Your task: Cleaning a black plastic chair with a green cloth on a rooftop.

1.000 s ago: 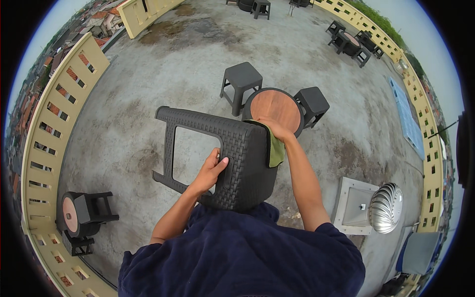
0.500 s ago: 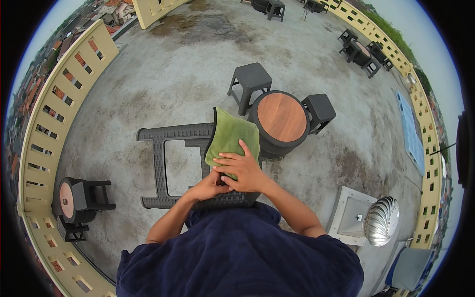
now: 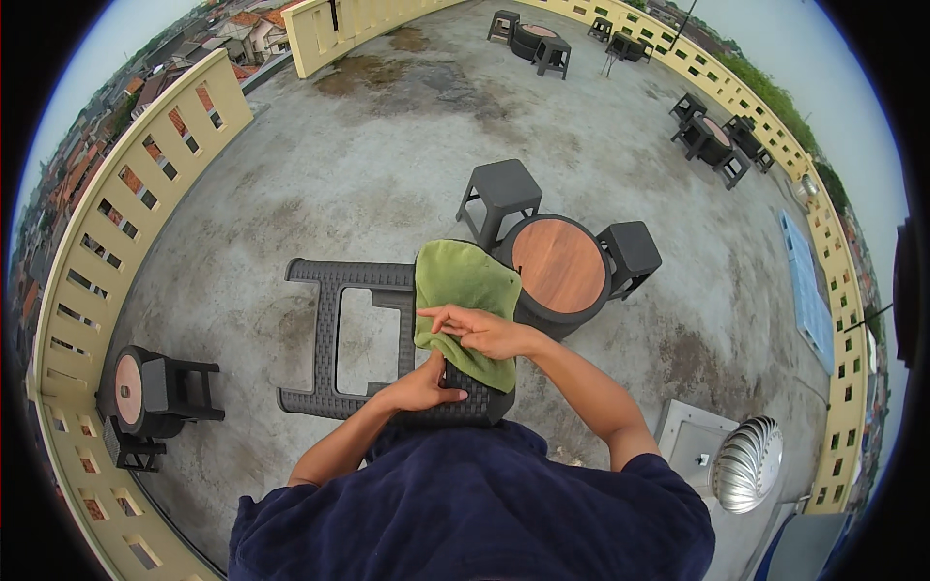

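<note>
A dark grey woven-pattern plastic stool [image 3: 327, 334] lies on its side in front of me, legs toward the left. Draped over its seat end is a green cloth [image 3: 463, 274], with a bunched fold near its lower part. My right hand [image 3: 487, 334] rests on this cloth with fingers stretched toward the left. Just below, my left hand [image 3: 417, 387] grips the stool's edge beside the cloth, its thumb pointing right. Some of the left fingers are hidden behind the stool.
Beyond the cloth stands a round wood-topped table [image 3: 554, 263] with a stool [image 3: 501, 197] behind it and another stool [image 3: 632, 254] to its right. A silver roof ventilator [image 3: 746, 465] is at lower right. A cream perforated wall [image 3: 136, 208] borders the concrete rooftop [image 3: 242, 213].
My right hand has shifted slightly, its fingers less spread, and the cloth now bunches beneath it. The left thumb has moved away from the right hand. The whole view has tilted up a little.
</note>
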A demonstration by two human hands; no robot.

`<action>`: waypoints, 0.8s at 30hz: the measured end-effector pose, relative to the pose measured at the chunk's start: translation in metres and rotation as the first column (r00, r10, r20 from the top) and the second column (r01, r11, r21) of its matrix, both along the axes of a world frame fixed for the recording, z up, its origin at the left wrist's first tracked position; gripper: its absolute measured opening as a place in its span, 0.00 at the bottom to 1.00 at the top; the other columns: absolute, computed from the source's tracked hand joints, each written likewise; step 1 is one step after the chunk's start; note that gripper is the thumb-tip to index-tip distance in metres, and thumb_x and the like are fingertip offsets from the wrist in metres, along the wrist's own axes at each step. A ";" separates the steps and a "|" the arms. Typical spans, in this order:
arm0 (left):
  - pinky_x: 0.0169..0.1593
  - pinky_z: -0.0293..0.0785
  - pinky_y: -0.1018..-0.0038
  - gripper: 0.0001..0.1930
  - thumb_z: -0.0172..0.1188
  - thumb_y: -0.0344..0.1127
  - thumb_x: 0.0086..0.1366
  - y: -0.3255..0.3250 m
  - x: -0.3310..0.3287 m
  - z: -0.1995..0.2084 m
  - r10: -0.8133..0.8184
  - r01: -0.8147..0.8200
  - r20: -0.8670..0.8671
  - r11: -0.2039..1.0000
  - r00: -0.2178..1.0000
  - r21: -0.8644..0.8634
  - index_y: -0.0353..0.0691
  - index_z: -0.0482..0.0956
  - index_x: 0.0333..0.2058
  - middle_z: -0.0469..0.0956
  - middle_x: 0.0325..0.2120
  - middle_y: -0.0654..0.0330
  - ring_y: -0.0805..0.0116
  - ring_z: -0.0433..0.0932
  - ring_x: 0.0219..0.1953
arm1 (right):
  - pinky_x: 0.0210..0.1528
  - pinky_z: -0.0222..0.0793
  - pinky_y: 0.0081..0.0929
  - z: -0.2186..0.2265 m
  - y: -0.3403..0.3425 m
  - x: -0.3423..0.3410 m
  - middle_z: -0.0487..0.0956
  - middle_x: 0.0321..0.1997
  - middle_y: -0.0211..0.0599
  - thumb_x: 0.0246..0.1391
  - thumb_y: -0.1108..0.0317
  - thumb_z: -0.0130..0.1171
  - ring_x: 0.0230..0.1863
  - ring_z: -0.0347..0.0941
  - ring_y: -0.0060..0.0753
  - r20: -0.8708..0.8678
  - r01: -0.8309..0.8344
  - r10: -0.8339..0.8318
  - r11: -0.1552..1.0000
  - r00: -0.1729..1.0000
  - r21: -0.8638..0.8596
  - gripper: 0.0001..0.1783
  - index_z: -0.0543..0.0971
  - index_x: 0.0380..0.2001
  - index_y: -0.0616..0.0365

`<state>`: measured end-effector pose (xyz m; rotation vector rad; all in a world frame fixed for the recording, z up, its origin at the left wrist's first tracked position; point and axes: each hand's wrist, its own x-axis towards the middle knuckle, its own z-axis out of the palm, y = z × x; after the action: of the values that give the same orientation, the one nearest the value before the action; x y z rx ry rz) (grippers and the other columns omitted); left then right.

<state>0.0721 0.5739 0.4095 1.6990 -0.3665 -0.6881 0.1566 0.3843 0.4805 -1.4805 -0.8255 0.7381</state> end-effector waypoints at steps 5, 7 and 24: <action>0.45 0.67 0.75 0.52 0.69 0.29 0.55 -0.002 0.000 -0.010 -0.023 0.027 0.036 0.991 0.999 -0.134 0.38 0.38 0.68 0.61 0.54 0.62 0.73 0.64 0.46 | 0.72 0.50 0.47 0.012 0.002 0.011 0.67 0.66 0.41 0.47 0.78 0.50 0.69 0.60 0.43 0.553 0.056 0.077 0.974 0.829 -0.219 0.16 0.76 0.42 0.57; 0.45 0.67 0.75 0.52 0.68 0.28 0.55 -0.005 0.003 -0.002 -0.051 0.059 0.060 0.989 0.997 -0.136 0.38 0.38 0.68 0.61 0.56 0.62 0.72 0.64 0.47 | 0.71 0.48 0.47 0.012 -0.004 0.016 0.68 0.65 0.41 0.51 0.72 0.55 0.68 0.62 0.42 0.890 0.213 0.115 0.950 0.440 -0.228 0.12 0.77 0.41 0.57; 0.62 0.41 0.27 0.28 0.63 0.56 0.60 0.011 -0.005 0.017 -0.098 -0.109 0.330 0.823 0.939 0.557 0.39 0.74 0.49 0.76 0.48 0.53 0.54 0.68 0.61 | 0.48 0.61 0.35 -0.040 -0.047 0.005 0.76 0.17 0.46 0.57 0.48 0.50 0.24 0.70 0.47 0.752 0.402 0.329 0.686 0.571 -0.606 0.28 0.82 0.15 0.59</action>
<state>0.0673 0.5848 0.4270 2.4129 -0.4264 -0.5148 0.1618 0.3370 0.4404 -2.7144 -1.2670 0.2534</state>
